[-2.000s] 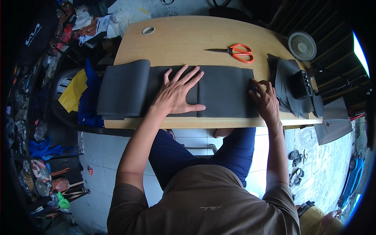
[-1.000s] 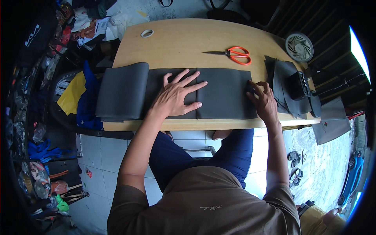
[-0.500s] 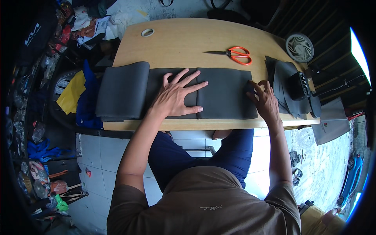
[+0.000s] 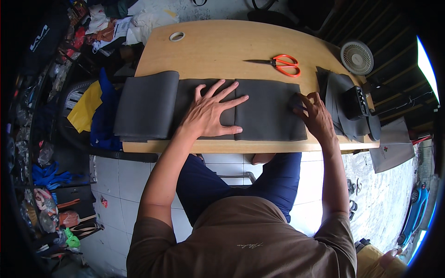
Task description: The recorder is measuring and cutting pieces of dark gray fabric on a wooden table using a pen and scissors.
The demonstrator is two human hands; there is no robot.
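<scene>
A long strip of dark grey fabric (image 4: pixel 266 111) lies along the near edge of a wooden table (image 4: pixel 222 51). Its left end is folded into a thick stack (image 4: pixel 146 106) that hangs a little over the table's left edge. My left hand (image 4: pixel 211 111) presses flat on the middle of the strip, fingers spread. My right hand (image 4: pixel 315 113) rests at the strip's right end, fingertips pinching its edge.
Orange-handled scissors (image 4: pixel 280 64) lie on the table beyond the fabric. A roll of tape (image 4: pixel 176 36) sits at the far left corner. Cut grey pieces (image 4: pixel 336 99), a small black device (image 4: pixel 356 103) and a white fan (image 4: pixel 357 57) are at the right. Clutter and yellow and blue cloth (image 4: pixel 90 113) fill the floor at left.
My right hand has shifted slightly along the strip's right end. My left hand stays pressed flat in the same place.
</scene>
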